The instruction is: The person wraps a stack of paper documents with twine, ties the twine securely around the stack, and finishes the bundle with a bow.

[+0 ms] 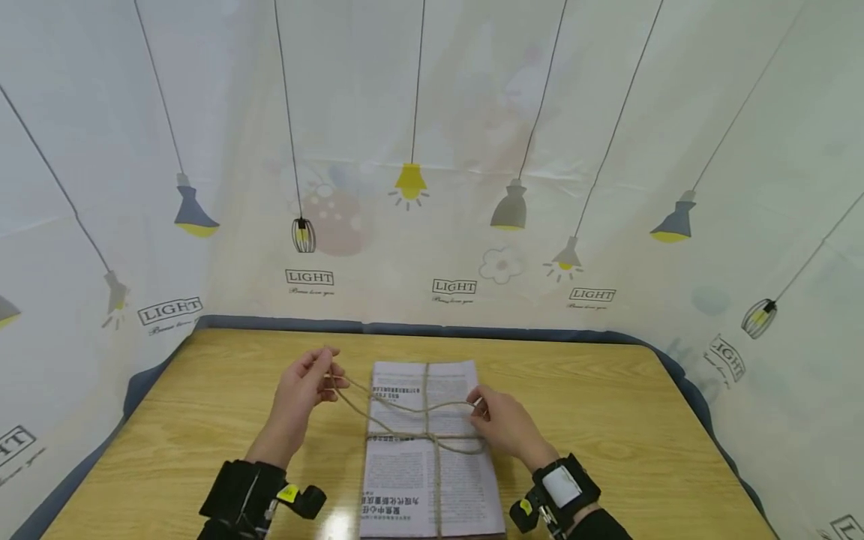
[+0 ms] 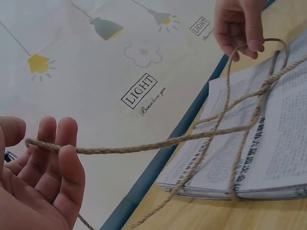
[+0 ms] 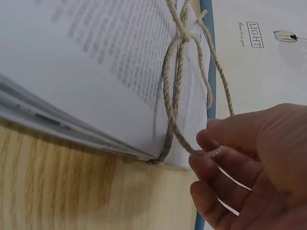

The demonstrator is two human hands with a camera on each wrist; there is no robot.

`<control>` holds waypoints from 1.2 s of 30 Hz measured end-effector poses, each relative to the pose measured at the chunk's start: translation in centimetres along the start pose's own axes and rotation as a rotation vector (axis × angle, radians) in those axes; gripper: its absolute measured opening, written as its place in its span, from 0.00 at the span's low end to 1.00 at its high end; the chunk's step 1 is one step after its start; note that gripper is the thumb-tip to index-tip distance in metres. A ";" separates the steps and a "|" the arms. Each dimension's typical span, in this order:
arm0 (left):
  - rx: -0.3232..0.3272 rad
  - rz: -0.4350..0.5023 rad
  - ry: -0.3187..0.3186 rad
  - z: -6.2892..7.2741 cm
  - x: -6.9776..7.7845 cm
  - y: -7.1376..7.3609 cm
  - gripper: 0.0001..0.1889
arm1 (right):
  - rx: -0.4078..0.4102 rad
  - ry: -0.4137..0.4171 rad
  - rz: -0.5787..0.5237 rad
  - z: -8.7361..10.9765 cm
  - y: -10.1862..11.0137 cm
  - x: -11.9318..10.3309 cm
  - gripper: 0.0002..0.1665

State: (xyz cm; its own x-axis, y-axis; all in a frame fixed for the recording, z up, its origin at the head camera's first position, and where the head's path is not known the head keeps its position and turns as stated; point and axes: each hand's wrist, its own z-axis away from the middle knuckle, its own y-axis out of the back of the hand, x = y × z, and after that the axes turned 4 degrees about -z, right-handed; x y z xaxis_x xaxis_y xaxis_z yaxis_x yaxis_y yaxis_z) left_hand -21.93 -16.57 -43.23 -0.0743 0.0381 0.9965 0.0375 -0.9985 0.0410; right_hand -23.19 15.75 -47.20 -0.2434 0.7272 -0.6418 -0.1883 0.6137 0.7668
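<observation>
Though apart, both hands [image 1: 301,384] [image 1: 505,423] round twine [image 2: 122,149].

Rough fibrous twine [image 2: 158,144], matt paper newspapers [image 1: 405,469], glossy wood-grain tabletop [image 1: 607,420], creased matt backdrop [image 1: 364,112]

Rope [image 3: 166,91] tan, twisted-strand pattern; newspapers [image 1: 398,476] off-white to pale grey with black print, small text in columns plus bolder headlines. Table [image 1: 202,420] yellow-brown with wood grain, border strip [image 1: 283,324] behind it dark blue, wristbands [image 1: 580,480] black with yellow tags [image 1: 288,493], sleeves [image 1: 599,525] black too. Backdrop [image 1: 459,247] off-white, patterned with hanging lamps [image 1: 410,180] in yellow, grey and slate blue, black boxed "LIGHT" lettering [image 1: 309,277], a faded pink spotted shape [image 1: 334,229].
</observation>
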 end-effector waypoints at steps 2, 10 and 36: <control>0.020 -0.019 0.022 -0.5 0.5 0.6 0.26 | 0.021 0.001 0.011 0.2 0.0 0.3 0.08; 0.104 -0.120 0.084 -2.4 2.2 3.7 0.33 | 0.075 0.006 0.027 0.5 0.0 0.9 0.05; 0.211 -0.065 -0.142 -4.3 8.5 2.3 0.15 | 0.123 0.075 0.018 0.5 0.0 1.1 0.04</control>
State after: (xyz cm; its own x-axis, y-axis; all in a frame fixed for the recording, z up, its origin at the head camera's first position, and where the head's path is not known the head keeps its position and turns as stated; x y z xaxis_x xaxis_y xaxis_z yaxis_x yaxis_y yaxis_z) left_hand -26.78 -18.68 -34.94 0.0566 0.1219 0.9909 0.2451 -0.9638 0.1045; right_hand -22.95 16.71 -47.96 -0.3174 0.7162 -0.6215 -0.0668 0.6369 0.7680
